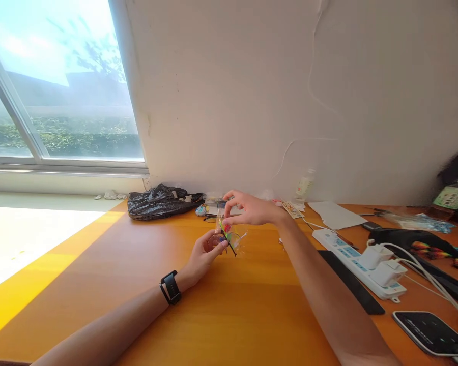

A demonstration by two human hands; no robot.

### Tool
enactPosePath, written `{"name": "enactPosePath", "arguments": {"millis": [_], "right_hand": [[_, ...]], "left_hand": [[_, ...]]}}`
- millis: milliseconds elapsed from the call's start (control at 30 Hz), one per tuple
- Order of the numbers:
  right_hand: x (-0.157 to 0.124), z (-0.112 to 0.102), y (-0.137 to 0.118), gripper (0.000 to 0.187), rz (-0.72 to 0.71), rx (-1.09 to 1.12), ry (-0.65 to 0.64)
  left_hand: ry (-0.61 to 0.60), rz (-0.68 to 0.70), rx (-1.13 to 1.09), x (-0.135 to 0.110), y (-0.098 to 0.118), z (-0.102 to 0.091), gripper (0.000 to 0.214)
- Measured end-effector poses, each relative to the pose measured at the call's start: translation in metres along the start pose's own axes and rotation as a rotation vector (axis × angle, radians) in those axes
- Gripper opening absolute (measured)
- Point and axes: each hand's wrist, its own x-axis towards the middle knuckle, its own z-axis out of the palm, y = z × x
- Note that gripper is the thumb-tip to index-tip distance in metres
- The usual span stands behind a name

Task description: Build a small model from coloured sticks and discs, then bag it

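Observation:
Above the middle of the table, my left hand (208, 251), with a black watch (170, 287) on its wrist, pinches a small bundle of colourful pieces (228, 236). Green, pink, blue and a thin dark strip show in it, with what looks like clear plastic film around; the exact kind is too small to make out. My right hand (246, 208) hovers just over the bundle, palm down. Its fingers are curved, and a gap shows between thumb and fingertips. Whether it touches the film I cannot tell.
A black plastic bag (162, 202) lies against the wall beside small items. On the right are a white power strip (347, 256) with plugged-in chargers and cables, a black phone-like device (433, 330), a white sheet (336, 214) and bottles (305, 184). The wooden table (213, 325) extends toward me.

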Motion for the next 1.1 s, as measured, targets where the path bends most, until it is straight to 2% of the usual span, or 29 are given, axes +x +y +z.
{"name": "enactPosePath", "arguments": {"millis": [100, 233, 400, 600, 800, 933, 1000, 1100], "right_hand": [[0.0, -0.003, 0.006, 0.017, -0.005, 0.034, -0.09], [-0.002, -0.008, 0.005, 0.018, -0.056, 0.053, 0.005], [-0.002, -0.006, -0.002, 0.021, -0.087, 0.11, -0.12], [0.0, -0.003, -0.003, 0.021, -0.095, 0.1, 0.002], [0.001, -0.002, 0.0, 0.021, -0.038, 0.056, -0.073], [0.001, 0.0, -0.001, 0.016, -0.076, 0.021, -0.1], [0.001, 0.0, -0.002, 0.018, -0.062, 0.008, -0.082], [0.0, 0.0, -0.003, 0.018, -0.043, -0.012, -0.121]], "left_hand": [[0.026, 0.011, 0.005, 0.001, -0.003, -0.002, 0.037], [0.038, 0.019, -0.032, 0.002, -0.002, -0.005, 0.044], [0.083, 0.01, -0.087, 0.001, -0.003, -0.008, 0.045], [-0.021, -0.01, -0.085, 0.0, -0.004, -0.005, 0.043], [0.008, -0.005, -0.051, 0.001, -0.008, -0.009, 0.051], [-0.001, -0.001, -0.053, 0.001, -0.009, -0.009, 0.049], [0.009, -0.02, -0.07, 0.0, -0.007, -0.008, 0.046], [0.051, -0.014, -0.056, 0.0, -0.008, -0.008, 0.045]]}}
